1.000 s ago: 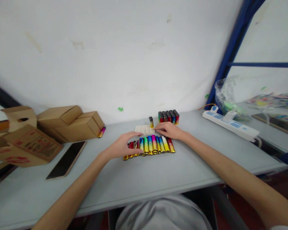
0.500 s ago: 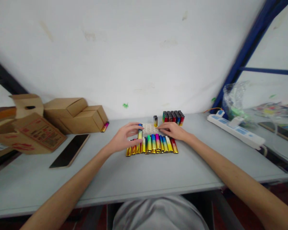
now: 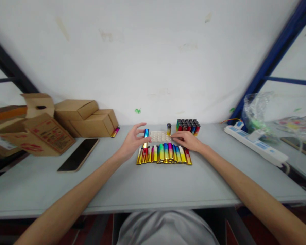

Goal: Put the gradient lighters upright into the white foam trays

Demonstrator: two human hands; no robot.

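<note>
My left hand [image 3: 131, 143] holds a shiny blue-and-gold tube [image 3: 146, 133] upright between thumb and fingers, its index finger stretched past the top. The tube is at the left end of a white tray [image 3: 160, 136] with rows of round hollows. At the tray's right edge, the fingertips of my right hand [image 3: 187, 140] pinch the rim, though the exact contact is partly hidden. Close in front lies a row of colour-gradient metallic tubes [image 3: 165, 153], side by side. A single black-topped tube [image 3: 168, 129] stands upright behind the tray's right corner.
A block of black-topped tubes [image 3: 188, 126] stands at the back right. Further right lies a white power strip [image 3: 255, 144]. On the left are a phone [image 3: 79, 154], brown cartons [image 3: 89, 122], an opened box [image 3: 48, 136] and a lone tube [image 3: 115, 132].
My left hand has lifted the blue-and-gold tube up from beside the row to the tray's left end. My right hand stays at the tray's right edge. The view has shifted slightly.
</note>
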